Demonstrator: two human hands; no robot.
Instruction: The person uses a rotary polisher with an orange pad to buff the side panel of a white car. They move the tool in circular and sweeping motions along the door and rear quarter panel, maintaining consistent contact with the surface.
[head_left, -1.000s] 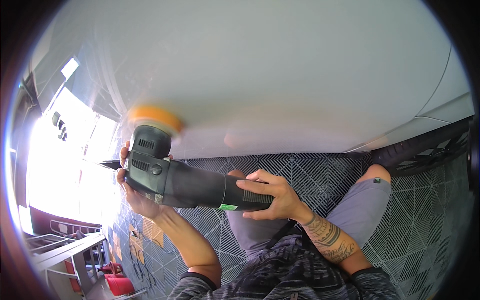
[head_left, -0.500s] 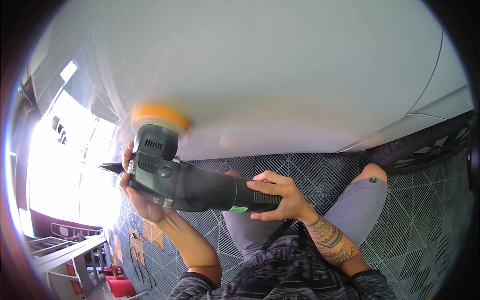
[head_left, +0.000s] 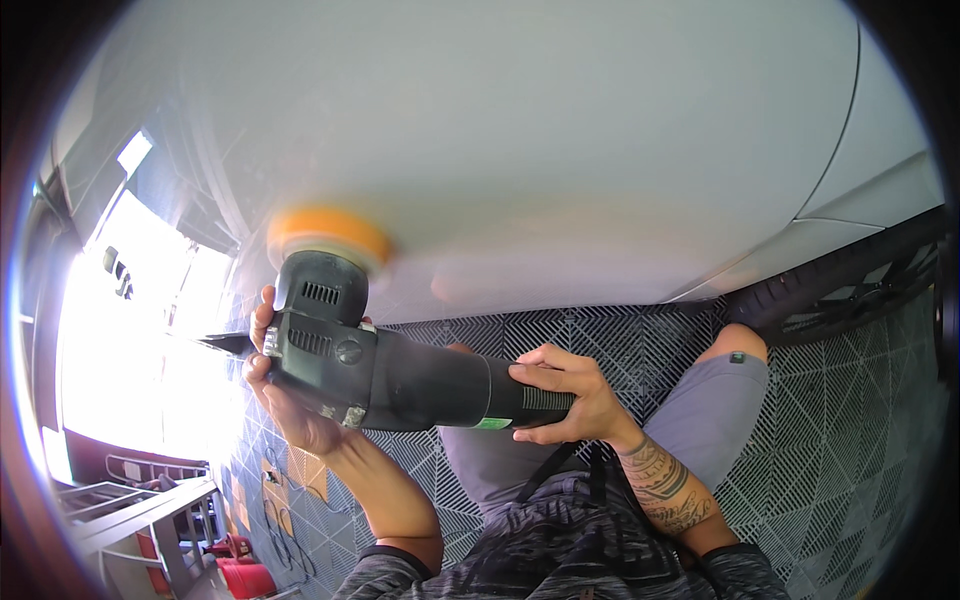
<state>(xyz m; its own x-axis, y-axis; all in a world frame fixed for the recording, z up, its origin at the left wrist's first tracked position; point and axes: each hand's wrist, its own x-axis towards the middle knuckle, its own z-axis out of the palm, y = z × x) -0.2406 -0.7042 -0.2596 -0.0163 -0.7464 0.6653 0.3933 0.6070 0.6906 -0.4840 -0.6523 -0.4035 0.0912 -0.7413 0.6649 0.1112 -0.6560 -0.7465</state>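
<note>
Two hands clamp one black angle polisher (head_left: 430, 382): right hand (head_left: 588, 398) with fingers wrapped around the ribbed rear grip (head_left: 545, 400), left hand (head_left: 303, 422) with fingers curled around the gear housing (head_left: 318, 365). Directions are from the person's torso (head_left: 565, 550). At 11 o'clock, the orange pad (head_left: 330, 230), blurred, appears seated against the pale car body panel (head_left: 560, 120). Over the last second, the polisher has shifted toward the wheel (head_left: 800, 302) at 2 o'clock; the pad therefore covers a strip nearer that end.
</note>
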